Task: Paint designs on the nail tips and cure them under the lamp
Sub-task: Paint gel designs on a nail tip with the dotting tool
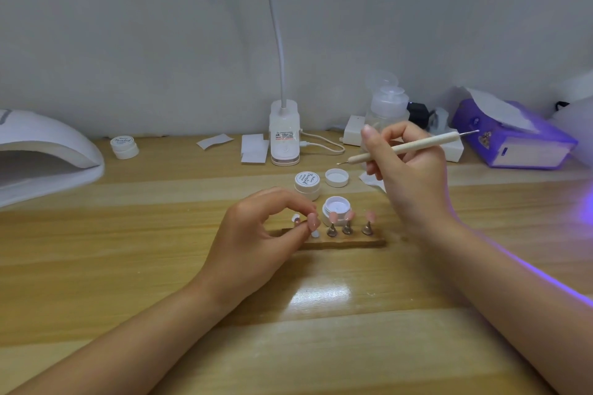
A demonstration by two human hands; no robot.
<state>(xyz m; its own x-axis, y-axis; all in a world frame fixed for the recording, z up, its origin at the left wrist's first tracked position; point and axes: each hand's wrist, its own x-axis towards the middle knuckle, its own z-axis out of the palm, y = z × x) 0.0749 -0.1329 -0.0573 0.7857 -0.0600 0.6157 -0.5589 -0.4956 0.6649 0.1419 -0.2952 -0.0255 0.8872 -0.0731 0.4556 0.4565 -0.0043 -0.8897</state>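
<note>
A light wooden desk [128,234] carries a white curing lamp [45,154] at far left, a closed jar [124,147] beside it, paper slips [253,148], a clip lamp base [285,135] with its cable [321,142], a lidded jar [307,184], a loose lid [337,177], an open jar [336,208], a wooden nail-tip stand [346,241], and what may be a purple tissue pack [513,138].

Pink nail tips [349,216] stand on metal holders along a wooden strip [346,242].
</note>
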